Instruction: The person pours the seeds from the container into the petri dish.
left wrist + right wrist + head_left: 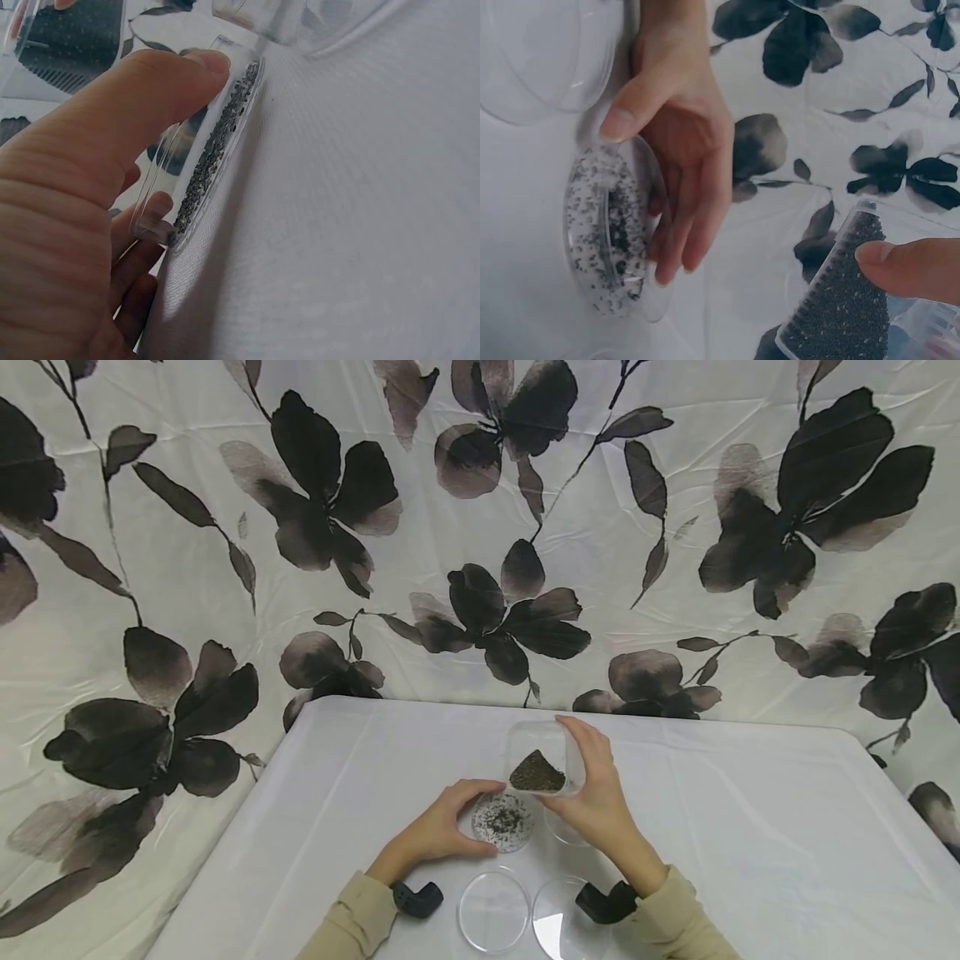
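My left hand [431,828] grips a clear round petri dish [504,823] by its rim, thumb on one side and fingers on the other. Dark granules are scattered over the dish's bottom, and the left wrist view shows it close to the white cloth. Above the dish's far right edge, my right hand [604,797] holds a clear square container [525,739] tilted toward me. A heap of dark granules [537,772] fills its lower side. In the right wrist view the thumb [907,266] presses against this container; its other fingers are mostly hidden.
Two clear round dishes or lids, one at the left [493,912] and one at the right [558,893], lie on the near side of the white table [750,827]. Another clear round piece [561,831] is partly behind my right hand. A floral cloth [420,527] hangs behind the table.
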A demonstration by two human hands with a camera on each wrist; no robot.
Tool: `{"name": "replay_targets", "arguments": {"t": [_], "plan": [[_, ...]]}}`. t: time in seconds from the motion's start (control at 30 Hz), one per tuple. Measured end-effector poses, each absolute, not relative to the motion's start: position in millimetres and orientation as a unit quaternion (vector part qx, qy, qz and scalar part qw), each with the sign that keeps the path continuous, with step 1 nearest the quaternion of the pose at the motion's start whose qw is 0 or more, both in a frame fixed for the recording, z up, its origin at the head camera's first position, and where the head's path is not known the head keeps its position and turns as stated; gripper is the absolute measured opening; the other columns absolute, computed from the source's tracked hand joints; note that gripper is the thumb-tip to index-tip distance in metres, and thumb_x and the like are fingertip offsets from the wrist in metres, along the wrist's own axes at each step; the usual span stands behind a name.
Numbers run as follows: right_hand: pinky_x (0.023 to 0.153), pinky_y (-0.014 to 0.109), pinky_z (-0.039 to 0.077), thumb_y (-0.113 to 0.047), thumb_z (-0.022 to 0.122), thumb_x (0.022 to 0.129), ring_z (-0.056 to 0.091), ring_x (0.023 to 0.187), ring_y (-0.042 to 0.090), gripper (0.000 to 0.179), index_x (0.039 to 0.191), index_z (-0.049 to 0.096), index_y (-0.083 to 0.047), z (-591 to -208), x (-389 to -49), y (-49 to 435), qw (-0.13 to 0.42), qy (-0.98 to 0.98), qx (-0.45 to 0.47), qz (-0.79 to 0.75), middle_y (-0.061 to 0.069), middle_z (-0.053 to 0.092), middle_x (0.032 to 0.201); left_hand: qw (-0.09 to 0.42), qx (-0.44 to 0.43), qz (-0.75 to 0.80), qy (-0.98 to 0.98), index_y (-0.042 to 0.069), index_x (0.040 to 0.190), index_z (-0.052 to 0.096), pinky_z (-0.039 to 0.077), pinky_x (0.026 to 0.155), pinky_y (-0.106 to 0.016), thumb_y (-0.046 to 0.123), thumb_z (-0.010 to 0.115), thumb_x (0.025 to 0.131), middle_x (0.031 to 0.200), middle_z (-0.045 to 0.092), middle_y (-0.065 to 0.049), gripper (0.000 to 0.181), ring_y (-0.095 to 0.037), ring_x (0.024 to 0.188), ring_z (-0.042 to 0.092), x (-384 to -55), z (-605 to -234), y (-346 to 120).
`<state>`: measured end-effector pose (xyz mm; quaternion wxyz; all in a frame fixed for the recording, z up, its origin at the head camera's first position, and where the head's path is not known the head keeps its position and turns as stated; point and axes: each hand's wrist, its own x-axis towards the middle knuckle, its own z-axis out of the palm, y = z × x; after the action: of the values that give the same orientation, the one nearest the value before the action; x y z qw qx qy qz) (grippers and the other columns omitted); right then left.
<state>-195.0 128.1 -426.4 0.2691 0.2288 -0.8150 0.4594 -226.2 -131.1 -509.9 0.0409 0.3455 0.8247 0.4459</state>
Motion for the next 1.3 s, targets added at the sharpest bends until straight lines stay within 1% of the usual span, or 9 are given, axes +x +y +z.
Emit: {"name": "replay_targets", "arguments": {"t": [0.2,0.3,0.43,0.57,0.67,0.87,1.0,1.13,1.3], "plan": [[0.104,0.052,0.037,-0.002,0.095,0.057,0.045,0.127,0.026,0.101,0.145,0.047,-0.015,-417,-193,136,0.221,-0.807,0.182,0.516,0.005,0.049,0.142,0.049,0.34,0.443,0.828,0.024,0.142,0.052,0.034,0.109,-0.051,0.035,0.091,0.065,0.142,0.052,0.009,0.087,-0.018,0.128,0.046,-227,-510,-130],[0.106,0.051,0.036,0.0,0.093,0.06,0.046,0.126,0.024,0.097,0.144,0.048,-0.015,-413,-196,145,0.193,-0.786,0.163,0.564,0.006,0.05,0.142,0.052,0.339,0.443,0.828,0.024,0.142,0.052,0.033,0.11,-0.051,0.035,0.092,0.065,0.142,0.052,0.009,0.087,-0.018,0.129,0.045,-228,-510,-129],[0.11,0.048,0.035,0.002,0.09,0.065,0.042,0.133,0.024,0.091,0.144,0.047,-0.012,-409,-200,161,0.149,-0.759,0.142,0.618,0.012,0.05,0.143,0.05,0.339,0.439,0.83,0.024,0.142,0.052,0.033,0.11,-0.052,0.036,0.092,0.065,0.142,0.052,0.009,0.087,-0.018,0.129,0.045,-228,-510,-129],[0.108,0.032,0.039,0.008,0.084,0.07,0.036,0.14,0.027,0.09,0.147,0.043,-0.011,-410,-206,178,0.097,-0.723,0.117,0.674,0.014,0.046,0.146,0.05,0.338,0.438,0.832,0.024,0.142,0.053,0.031,0.112,-0.051,0.036,0.092,0.065,0.143,0.051,0.01,0.086,-0.017,0.131,0.044,-228,-511,-129],[0.103,0.025,0.042,0.011,0.081,0.072,0.034,0.14,0.028,0.089,0.148,0.041,-0.01,-413,-212,192,0.071,-0.695,0.107,0.707,0.014,0.043,0.147,0.05,0.335,0.441,0.831,0.023,0.141,0.054,0.03,0.112,-0.05,0.035,0.092,0.065,0.142,0.052,0.01,0.086,-0.017,0.132,0.044,-227,-511,-129],[0.099,0.026,0.046,0.015,0.074,0.077,0.034,0.136,0.026,0.082,0.147,0.041,-0.011,-424,-221,220,0.054,-0.657,0.104,0.745,0.016,0.039,0.149,0.053,0.33,0.446,0.83,0.022,0.141,0.054,0.029,0.113,-0.05,0.034,0.092,0.065,0.142,0.051,0.01,0.085,-0.017,0.133,0.043,-226,-510,-129],[0.105,0.025,0.039,0.021,0.066,0.08,0.029,0.141,0.021,0.08,0.149,0.037,-0.009,-432,-224,237,0.052,-0.626,0.117,0.769,0.014,0.04,0.15,0.055,0.33,0.443,0.831,0.023,0.141,0.053,0.029,0.113,-0.05,0.036,0.091,0.066,0.142,0.051,0.01,0.085,-0.017,0.133,0.043,-227,-510,-130],[0.108,0.024,0.037,0.027,0.058,0.079,0.028,0.142,0.022,0.08,0.149,0.035,-0.006,-440,-226,252,0.065,-0.592,0.133,0.792,0.01,0.043,0.146,0.059,0.328,0.441,0.833,0.025,0.141,0.053,0.029,0.114,-0.049,0.036,0.092,0.066,0.142,0.05,0.013,0.086,-0.016,0.133,0.042,-228,-511,-130],[0.1,0.022,0.044,0.03,0.05,0.08,0.024,0.142,0.023,0.079,0.15,0.033,-0.004,-452,-226,272,0.071,-0.568,0.152,0.806,0.009,0.042,0.147,0.057,0.33,0.441,0.833,0.026,0.141,0.053,0.028,0.114,-0.051,0.037,0.091,0.066,0.143,0.05,0.013,0.086,-0.016,0.133,0.042,-228,-512,-130]]}}
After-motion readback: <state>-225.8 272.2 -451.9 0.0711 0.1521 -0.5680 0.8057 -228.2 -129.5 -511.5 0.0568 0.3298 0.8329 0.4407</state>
